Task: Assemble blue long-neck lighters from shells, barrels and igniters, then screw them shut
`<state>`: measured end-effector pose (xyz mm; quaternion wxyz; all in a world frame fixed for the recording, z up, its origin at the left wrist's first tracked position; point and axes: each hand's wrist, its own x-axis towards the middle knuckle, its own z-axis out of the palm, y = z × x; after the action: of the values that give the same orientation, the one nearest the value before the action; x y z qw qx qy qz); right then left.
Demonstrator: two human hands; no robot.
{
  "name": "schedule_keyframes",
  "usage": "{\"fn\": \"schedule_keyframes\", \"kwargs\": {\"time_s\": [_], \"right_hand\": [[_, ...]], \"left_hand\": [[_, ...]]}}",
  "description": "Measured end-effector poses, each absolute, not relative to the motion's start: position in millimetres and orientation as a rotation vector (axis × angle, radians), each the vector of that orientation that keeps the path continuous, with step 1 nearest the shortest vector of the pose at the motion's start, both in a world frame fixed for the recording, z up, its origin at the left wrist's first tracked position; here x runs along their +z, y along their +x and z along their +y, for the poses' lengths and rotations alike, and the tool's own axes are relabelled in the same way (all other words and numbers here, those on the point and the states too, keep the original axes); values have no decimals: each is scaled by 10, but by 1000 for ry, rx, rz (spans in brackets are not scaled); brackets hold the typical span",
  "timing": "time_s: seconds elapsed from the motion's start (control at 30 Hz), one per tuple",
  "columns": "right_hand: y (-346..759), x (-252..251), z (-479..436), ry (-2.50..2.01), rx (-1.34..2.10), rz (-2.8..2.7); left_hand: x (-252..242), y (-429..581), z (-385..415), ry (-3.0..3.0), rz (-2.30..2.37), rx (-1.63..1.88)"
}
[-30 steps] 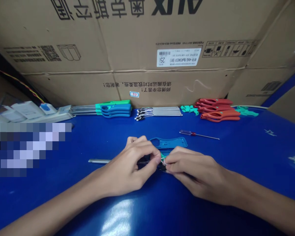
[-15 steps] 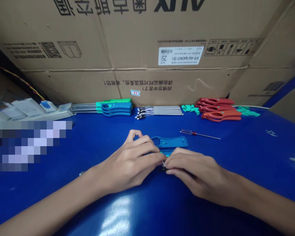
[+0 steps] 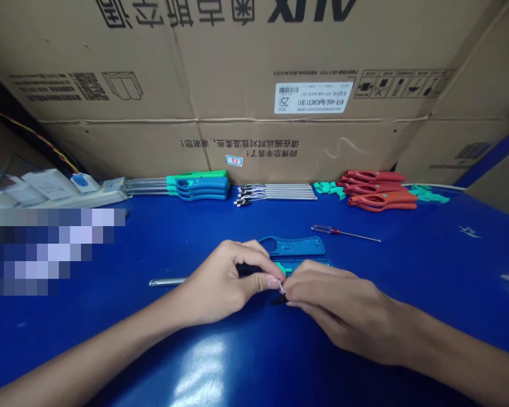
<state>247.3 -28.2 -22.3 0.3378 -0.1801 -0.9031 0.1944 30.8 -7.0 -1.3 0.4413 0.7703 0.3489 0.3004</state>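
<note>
My left hand (image 3: 233,282) pinches a thin white wire (image 3: 281,286) between thumb and forefinger. From the other side my right hand (image 3: 335,299) closes on the same wire, its fingertips beside a small black part (image 3: 279,300) that hangs below. A silver metal tube (image 3: 167,282) sticks out to the left from beneath my left hand. Just beyond my fingers lies one blue lighter handle half (image 3: 307,246), inner side up. A second blue half (image 3: 322,262) is mostly behind my right hand, with a green piece (image 3: 285,269) at its left part.
A screwdriver (image 3: 335,230) lies beyond my right hand. Along the cardboard box (image 3: 237,130) are blue and green lighters (image 3: 203,186), silver tubes with wires (image 3: 290,192), red and orange handles (image 3: 382,198) and small green pieces (image 3: 328,188). A power strip (image 3: 80,199) stands at left.
My left hand has turned and drawn its fingers into a thumb-and-forefinger pinch. More of the silver tube, the green piece and the black part now shows. My right hand has barely moved.
</note>
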Motion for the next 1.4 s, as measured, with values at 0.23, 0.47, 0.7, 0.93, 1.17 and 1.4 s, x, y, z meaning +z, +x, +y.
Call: {"fn": "schedule_keyframes", "kwargs": {"time_s": [0.23, 0.47, 0.7, 0.93, 1.17, 1.4], "right_hand": [[2471, -207, -266, -444, 454, -2347], [2467, -204, -280, -451, 486, -2333], [2458, -248, -297, -454, 510, -2311], [2467, -201, -223, -537, 435, -2361], [2518, -266, -32, -591, 216, -2259], [2512, -276, -21, -556, 174, -2184]], "left_hand": [[33, 278, -49, 1863, 881, 669], [84, 278, -85, 1909, 844, 609], [67, 268, -67, 1966, 766, 582], [-14, 221, -38, 2304, 928, 656], [57, 83, 27, 2767, 991, 562], [107, 17, 72, 2873, 1011, 348]]}}
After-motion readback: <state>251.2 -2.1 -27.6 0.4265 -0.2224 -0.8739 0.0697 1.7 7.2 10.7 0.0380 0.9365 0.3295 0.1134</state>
